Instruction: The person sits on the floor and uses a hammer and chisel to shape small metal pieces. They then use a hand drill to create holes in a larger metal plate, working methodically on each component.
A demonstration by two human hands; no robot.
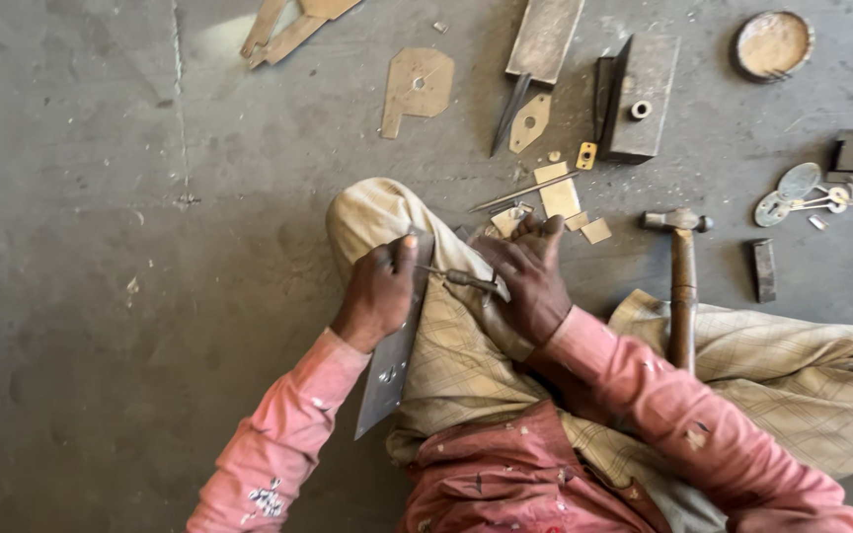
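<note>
Left hand [379,292] closed around long grey metal plate [393,360] propped on knee, right hand [528,276] gripping small pointed scriber [464,280] against it, hammer [681,276] on concrete floor [101,247] nearby

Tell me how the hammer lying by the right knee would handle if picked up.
The hammer probably feels head-heavy: a metal head tops a long wooden handle. It looks rigid, not fragile. Lying flat on the floor, it seems unlikely to roll far, since the crosswise head would stop it.

A long metal plate [394,345] rests along the raised knee, under the left hand [379,294]. To its right, the right hand [530,276] holds a small tool [466,279]. A hammer [681,276] lies on the floor [101,247] further right, a heavy block [641,97] beyond it.
</note>
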